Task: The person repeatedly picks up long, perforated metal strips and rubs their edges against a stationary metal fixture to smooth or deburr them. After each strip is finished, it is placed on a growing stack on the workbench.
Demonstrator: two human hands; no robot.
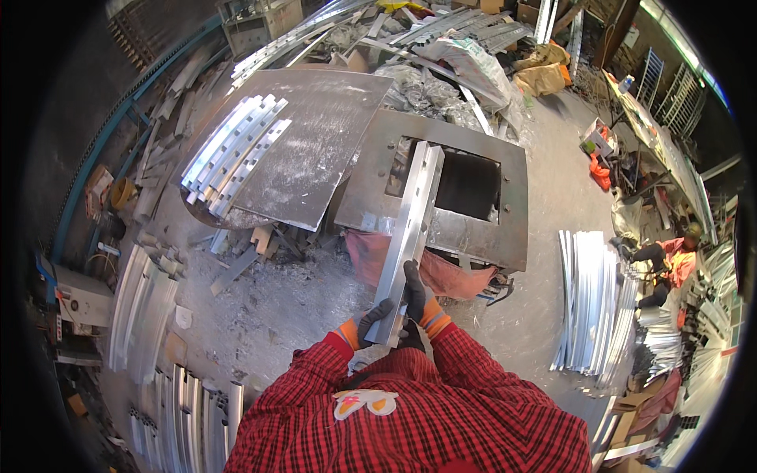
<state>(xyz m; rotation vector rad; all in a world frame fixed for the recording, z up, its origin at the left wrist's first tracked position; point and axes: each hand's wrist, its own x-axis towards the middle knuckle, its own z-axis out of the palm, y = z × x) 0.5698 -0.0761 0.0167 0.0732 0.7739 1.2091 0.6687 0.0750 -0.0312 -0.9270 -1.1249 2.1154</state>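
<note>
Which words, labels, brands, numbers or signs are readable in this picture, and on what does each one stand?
None can be read.
Metal profile: no lettering visible.
White box, right: any markings too small.
Shirt patch: coloured shapes, no legible words.
Grey cabinet, left: too blurred.

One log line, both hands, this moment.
left hand: gripping metal stock; right hand: gripping metal stock; stock's far end: over steel table
</note>
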